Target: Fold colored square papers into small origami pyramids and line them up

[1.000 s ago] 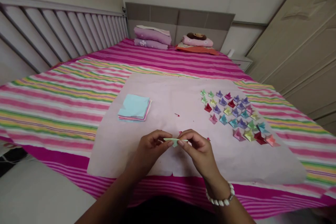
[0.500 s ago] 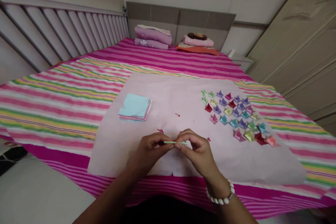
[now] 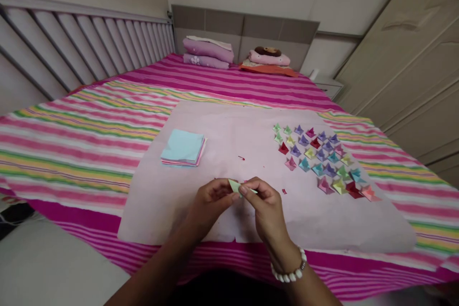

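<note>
Between my two hands is a small folded piece of pale green paper (image 3: pixel 235 185), held above the near middle of a large pale sheet (image 3: pixel 229 129). My left hand (image 3: pixel 211 198) pinches its left side between thumb and fingers. From the right, my right hand (image 3: pixel 263 198) presses the fold with its thumb on top and fingers behind; a white bead bracelet is on that wrist. The fingers cover part of the paper. Several small folded paper boats (image 3: pixel 319 153) in many colours stand in rows at the right of the sheet.
At the left of the sheet lies a stack of square papers (image 3: pixel 182 147), light blue on top. Tiny red scraps (image 3: pixel 284 191) are scattered near my hands. Beneath is a striped bedspread (image 3: pixel 89 138); folded bedding (image 3: pixel 208 52) rests by the headboard, and a slatted rail (image 3: pixel 89 43) runs along the left.
The green paper has turned from edge-on, so a pointed, flat face now shows. Both hands still hold it, and my right wrist has shifted slightly left.
</note>
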{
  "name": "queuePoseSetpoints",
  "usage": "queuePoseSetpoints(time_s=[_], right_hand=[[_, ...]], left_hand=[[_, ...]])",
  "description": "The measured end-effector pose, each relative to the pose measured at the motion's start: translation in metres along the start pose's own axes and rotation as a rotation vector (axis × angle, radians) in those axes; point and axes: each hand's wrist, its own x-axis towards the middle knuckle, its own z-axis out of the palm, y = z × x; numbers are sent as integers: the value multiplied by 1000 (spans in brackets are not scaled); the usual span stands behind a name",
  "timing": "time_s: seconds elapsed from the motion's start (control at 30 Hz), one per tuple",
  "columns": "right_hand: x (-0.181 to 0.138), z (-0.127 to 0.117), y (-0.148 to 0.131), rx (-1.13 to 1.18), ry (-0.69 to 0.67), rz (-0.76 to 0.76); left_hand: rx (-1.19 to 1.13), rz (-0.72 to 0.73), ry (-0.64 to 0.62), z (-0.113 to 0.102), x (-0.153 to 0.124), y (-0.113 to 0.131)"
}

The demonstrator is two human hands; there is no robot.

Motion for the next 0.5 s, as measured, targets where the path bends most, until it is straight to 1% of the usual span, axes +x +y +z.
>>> queuePoseSetpoints(time_s=[0.1,0.17,0.23,0.37,0.5], right_hand=[[0,3,2,49,22,5],[1,3,-1,62,-20,21],[2,3,-5,82,-70,65],[4,0,-12,166,-94,186],[4,-1,-12,247,-131,285]], left_hand=[[2,-31,41,0,1,-5],[29,-43,80,-3,3,-6],[44,-57,90,-7,5,-5],[6,-78,46,-9,6,-1],[-144,-121,-18,-5,4,0]])
